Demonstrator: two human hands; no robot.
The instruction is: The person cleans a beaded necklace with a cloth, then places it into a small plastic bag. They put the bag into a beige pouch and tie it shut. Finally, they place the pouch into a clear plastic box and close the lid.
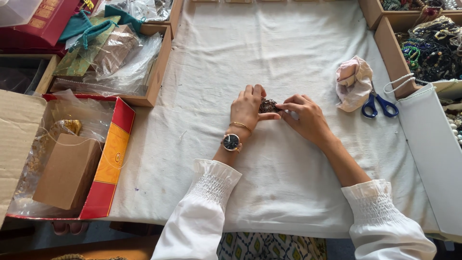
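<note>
**Two hands on a small dark tangle**

Resting on the white cloth (pixel 288 159), both hands meet at a small dark tangle of beads (pixel 267 105) near the cloth's middle. The left hand (pixel 247 108), with a watch (pixel 231 142) and bangle (pixel 240 126) at the wrist, curls its fingers over the tangle's left side. The right hand (pixel 304 115) pinches its right edge between thumb and forefinger. Right of the tangle lie a crumpled pink cloth (pixel 353 83) and blue-handled scissors (pixel 380 105). Well left of it sits a red box (pixel 108 163).
</note>
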